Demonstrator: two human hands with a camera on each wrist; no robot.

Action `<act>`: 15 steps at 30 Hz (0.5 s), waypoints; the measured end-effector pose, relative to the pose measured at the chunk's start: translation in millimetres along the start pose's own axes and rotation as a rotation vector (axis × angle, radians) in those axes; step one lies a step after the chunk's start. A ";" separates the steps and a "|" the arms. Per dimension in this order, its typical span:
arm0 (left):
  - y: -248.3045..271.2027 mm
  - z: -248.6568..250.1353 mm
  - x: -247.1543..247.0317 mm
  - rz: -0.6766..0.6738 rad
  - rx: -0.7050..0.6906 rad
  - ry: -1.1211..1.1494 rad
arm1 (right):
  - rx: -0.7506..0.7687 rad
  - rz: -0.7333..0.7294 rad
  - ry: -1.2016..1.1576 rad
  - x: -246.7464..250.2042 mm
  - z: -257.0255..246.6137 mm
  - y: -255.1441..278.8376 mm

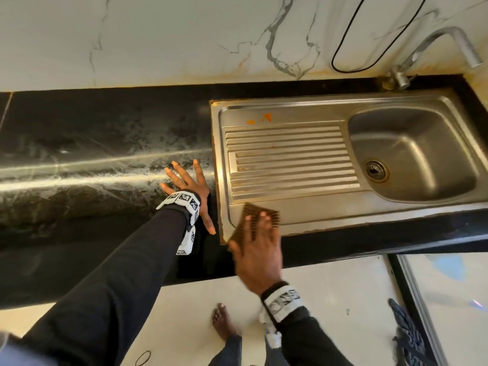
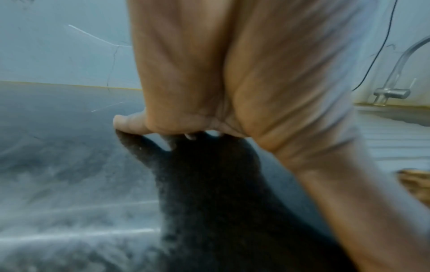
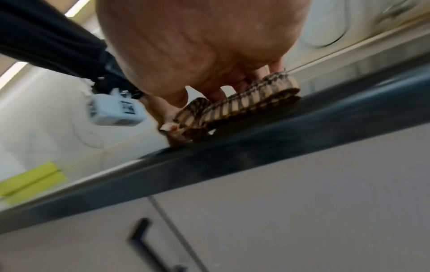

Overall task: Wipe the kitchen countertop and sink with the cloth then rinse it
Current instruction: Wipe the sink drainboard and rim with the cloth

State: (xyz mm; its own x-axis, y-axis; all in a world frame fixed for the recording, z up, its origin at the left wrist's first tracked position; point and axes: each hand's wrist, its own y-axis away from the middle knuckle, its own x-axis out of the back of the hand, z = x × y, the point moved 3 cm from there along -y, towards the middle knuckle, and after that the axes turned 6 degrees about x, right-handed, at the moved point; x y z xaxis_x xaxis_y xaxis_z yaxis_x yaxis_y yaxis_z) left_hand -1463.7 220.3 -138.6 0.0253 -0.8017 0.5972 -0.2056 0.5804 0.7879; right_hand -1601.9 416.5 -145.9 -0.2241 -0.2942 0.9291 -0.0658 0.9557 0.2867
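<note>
Flat, one right hand (image 1: 257,249) presses one cloth (image 1: 260,213) on one sink (image 1: 303,215).

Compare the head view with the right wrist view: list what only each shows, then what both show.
Only the head view: the sink basin with its drain, the orange stains and the tap. Only the right wrist view: the cabinet handle under the countertop, and the cloth's folded edge. Both: the right hand pressing the brown cloth flat by the sink's front corner, and the left hand's wrist camera.
</note>
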 end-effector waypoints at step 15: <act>-30.4 -76.6 28.5 0.280 -0.398 -0.282 | 0.216 -0.124 -0.084 24.4 -32.5 -150.4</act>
State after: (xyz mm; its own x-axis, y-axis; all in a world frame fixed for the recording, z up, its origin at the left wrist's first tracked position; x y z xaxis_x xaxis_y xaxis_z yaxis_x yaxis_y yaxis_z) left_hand -1381.8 190.8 -134.0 -0.2511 -0.5844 0.7716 0.2201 0.7418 0.6334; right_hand -1565.9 265.5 -158.8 -0.2805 -0.4160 0.8650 -0.3018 0.8937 0.3319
